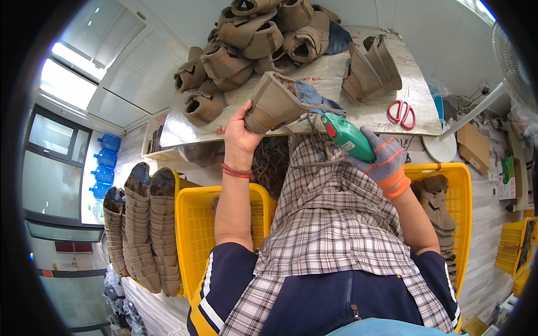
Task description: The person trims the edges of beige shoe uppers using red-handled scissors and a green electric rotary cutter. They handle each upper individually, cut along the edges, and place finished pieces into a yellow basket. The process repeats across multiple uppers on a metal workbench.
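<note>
My bare left hand [242,134], a red cord round its wrist, is closed on a brown shoe upper [274,106] above the table's near edge. The upper is tilted, with a fuzzy brown lining and a dark blue flap [318,96] by its far side. My right hand [386,162] wears a grey and orange glove and is wrapped round a green handheld power tool [350,140] with a red button. The tool's front end points toward the upper; its tip is too small to make out, and I cannot tell whether it touches.
A pile of brown uppers [244,42] covers the table's far left, with more standing uppers [372,70] at right. Red-handled scissors [402,115] lie near the right edge. Yellow baskets [193,224] flank my lap, beside stacked uppers [148,224]. A fan [513,61] stands far right.
</note>
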A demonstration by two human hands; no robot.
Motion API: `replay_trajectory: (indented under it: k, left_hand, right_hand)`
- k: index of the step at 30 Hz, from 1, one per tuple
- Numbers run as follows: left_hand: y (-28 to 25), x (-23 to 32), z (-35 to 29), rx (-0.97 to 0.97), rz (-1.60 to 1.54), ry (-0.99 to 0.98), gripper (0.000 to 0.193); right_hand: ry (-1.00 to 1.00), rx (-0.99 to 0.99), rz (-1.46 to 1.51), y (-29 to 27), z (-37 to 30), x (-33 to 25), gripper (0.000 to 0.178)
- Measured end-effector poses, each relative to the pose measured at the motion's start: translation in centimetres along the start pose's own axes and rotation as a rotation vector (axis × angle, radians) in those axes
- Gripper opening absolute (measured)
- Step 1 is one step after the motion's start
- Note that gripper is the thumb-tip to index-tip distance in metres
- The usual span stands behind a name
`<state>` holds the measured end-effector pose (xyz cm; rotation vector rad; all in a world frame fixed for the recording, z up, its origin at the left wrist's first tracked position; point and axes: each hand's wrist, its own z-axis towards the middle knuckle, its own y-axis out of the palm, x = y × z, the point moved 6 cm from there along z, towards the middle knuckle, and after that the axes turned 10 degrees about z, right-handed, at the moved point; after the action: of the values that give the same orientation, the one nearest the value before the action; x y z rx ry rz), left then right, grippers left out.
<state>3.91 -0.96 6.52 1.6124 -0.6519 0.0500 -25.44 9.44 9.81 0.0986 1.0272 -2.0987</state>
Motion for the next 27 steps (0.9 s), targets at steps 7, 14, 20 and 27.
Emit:
replay_trajectory:
  k: [7, 14, 20, 27]
  left_hand:
    - [2.4, -1.1, -0.9, -0.075, 0.183, 0.139, 0.041]
    - [3.5, -2.3, -2.0, -0.14, 0.266, 0.258, 0.046]
    - [4.8, -4.3, -2.5, -0.13, 0.506, 0.338, 0.052]
    - [5.8, -4.9, -5.3, -0.146, 2.007, 1.336, 0.035]
  right_hand:
    - [0.067, 0.014, 0.152, 0.2, 0.6, -0.4, 0.062]
    - [0.37, -0.104, 0.441, 1.2, 0.6, 0.0, 0.06]
    - [0.541, -0.086, 0.684, 2.2, 0.4, 0.5, 0.06]
    - [0.499, -0.005, 0.629, 1.1, 1.1, 0.0, 0.056]
